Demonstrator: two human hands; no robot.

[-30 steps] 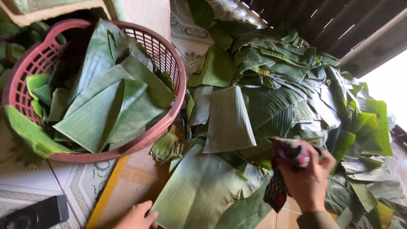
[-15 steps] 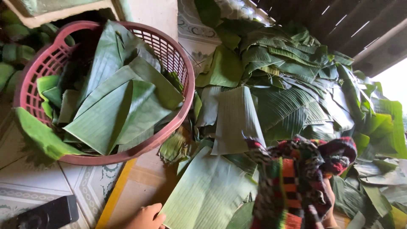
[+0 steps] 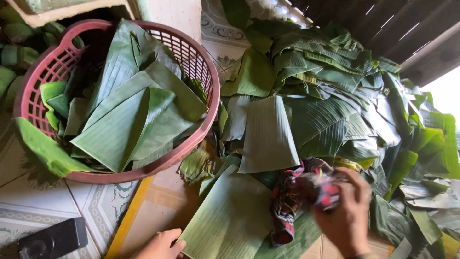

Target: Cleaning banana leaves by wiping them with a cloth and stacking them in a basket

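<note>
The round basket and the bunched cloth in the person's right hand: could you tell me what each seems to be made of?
The basket looks like moulded plastic, dull red with a smooth rim and slotted lattice walls. The cloth, gripped by the right hand, seems a soft woven fabric, patterned red and dark, crumpled in folds; motion blur hides its weave.

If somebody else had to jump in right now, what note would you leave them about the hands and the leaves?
Left hand: pressing down the near edge of a big leaf flat on the floor.
Right hand: gripping a bunched dark patterned cloth over that leaf.
Red basket, left: already holds several folded leaves.
Loose leaf pile, right: large, not yet in the basket.
A dark flat object lies on the tiles nearby.
</note>
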